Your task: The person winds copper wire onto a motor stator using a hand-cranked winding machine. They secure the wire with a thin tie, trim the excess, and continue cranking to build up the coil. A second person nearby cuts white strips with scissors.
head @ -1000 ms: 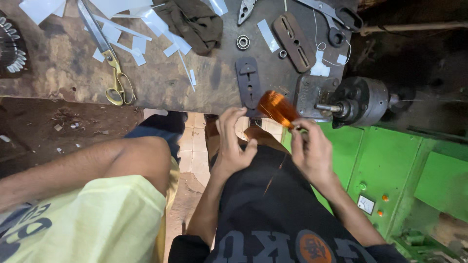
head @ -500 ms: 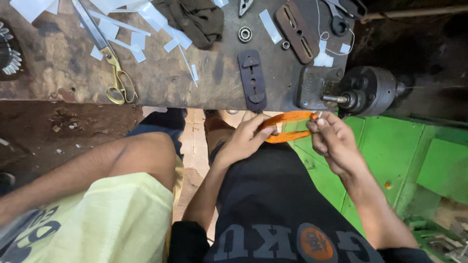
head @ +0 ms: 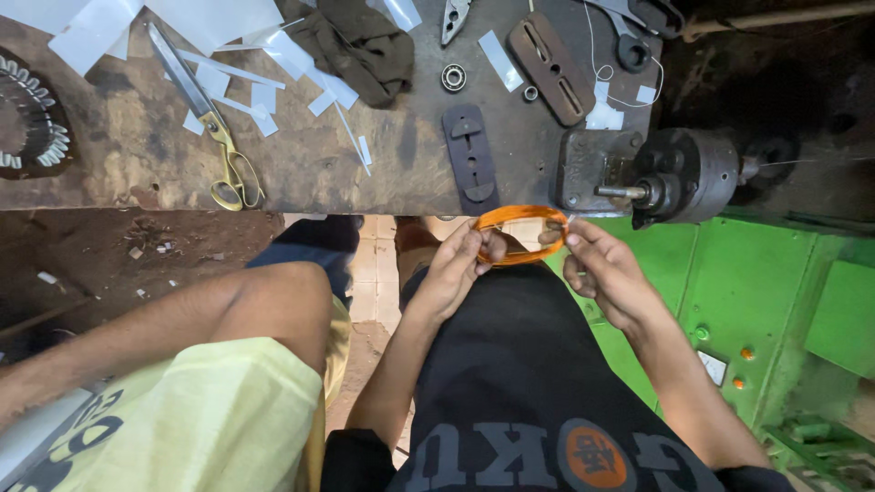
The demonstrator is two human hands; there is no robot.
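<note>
Our left hand (head: 453,271) and right hand (head: 603,270) each pinch an end of the orange wire coil (head: 519,235) just below the workbench (head: 365,178).

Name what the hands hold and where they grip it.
An orange wire loop, stretched between both hands: left hand pinches its left end, right hand its right end.

coil (head: 521,235) between hands, below bench (head: 137,155); scissors (head: 214,137) left; motor (head: 688,175) right

scissors (head: 214,137), paper strips (head: 264,87), a dark rag (head: 365,46), bearing (head: 453,77), pliers (head: 456,15) on the bench (head: 118,155).
</note>
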